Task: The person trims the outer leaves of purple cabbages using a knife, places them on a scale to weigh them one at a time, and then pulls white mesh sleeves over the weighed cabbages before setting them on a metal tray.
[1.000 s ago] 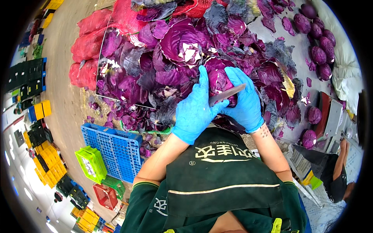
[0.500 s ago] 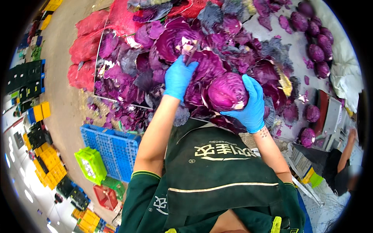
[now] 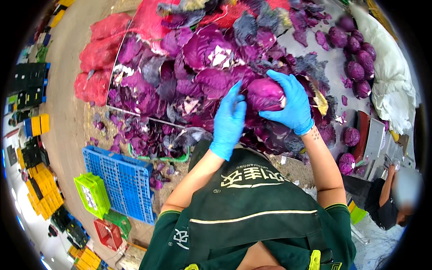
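My right hand (image 3: 292, 105), in a blue glove, grips a peeled red cabbage (image 3: 264, 94) from its right side, thumb below and fingers above. Just left of that head is my left hand (image 3: 228, 121), gloved too, its fingers curled. A narrow dark bit of a knife (image 3: 236, 101) shows between its thumb and fingers; most of it is hidden and slightly blurred. Under both hands lies a deep heap of loose red cabbage leaves (image 3: 148, 85) with pale cut stem pieces among them, spread over a metal-edged table (image 3: 150, 118).
Several trimmed cabbages (image 3: 360, 69) line the table's right side beside a white sack (image 3: 389, 76). Red mesh sacks (image 3: 96, 56) stand at the left. Below are a blue pallet (image 3: 119, 184), a green crate (image 3: 92, 195) and a red crate (image 3: 108, 234). Another person (image 3: 387, 202) works at the far right.
My left hand has come down and right, toward the cabbage, from the leaves farther up. The right hand has turned the cabbage and lifted it slightly up. The view has shifted a little.
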Demonstrator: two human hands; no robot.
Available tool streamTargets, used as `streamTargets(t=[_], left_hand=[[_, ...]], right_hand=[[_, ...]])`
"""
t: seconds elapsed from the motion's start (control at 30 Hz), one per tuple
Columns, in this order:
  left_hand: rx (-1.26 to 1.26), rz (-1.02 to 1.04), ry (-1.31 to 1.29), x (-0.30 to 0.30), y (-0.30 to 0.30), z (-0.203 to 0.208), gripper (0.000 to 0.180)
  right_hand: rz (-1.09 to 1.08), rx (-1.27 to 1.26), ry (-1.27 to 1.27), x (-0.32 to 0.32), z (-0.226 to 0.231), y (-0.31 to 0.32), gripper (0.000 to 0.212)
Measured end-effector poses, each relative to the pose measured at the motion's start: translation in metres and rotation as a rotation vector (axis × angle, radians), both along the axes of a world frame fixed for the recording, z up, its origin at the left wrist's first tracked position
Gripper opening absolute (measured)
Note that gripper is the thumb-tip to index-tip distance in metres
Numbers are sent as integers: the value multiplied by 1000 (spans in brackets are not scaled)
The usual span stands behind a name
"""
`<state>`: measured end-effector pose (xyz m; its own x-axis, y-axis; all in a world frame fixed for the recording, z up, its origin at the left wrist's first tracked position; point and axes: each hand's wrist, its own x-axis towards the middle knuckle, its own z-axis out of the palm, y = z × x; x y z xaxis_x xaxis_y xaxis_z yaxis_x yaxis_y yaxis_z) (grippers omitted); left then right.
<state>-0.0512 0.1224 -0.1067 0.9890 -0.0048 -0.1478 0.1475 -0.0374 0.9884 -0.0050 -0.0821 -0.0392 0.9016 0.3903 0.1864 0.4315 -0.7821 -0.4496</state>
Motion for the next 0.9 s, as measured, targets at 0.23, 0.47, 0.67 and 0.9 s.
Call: streamTargets(t=[0.23, 0.47, 0.67, 0.9], left_hand=[[288, -85, 48, 15, 28, 13, 30], [435, -220, -598, 13, -29, 137, 57], [744, -736, -954, 36, -59, 173, 82], [426, -446, -1042, 61, -57, 144, 30]], right_hand=[[-484, 1720, 604, -30, -17, -85, 74], [-344, 1976, 643, -72, 13, -56, 77], [-42, 2193, 1008, -90, -12, -67, 67], [-333, 2065, 793, -106, 5, -51, 90]])
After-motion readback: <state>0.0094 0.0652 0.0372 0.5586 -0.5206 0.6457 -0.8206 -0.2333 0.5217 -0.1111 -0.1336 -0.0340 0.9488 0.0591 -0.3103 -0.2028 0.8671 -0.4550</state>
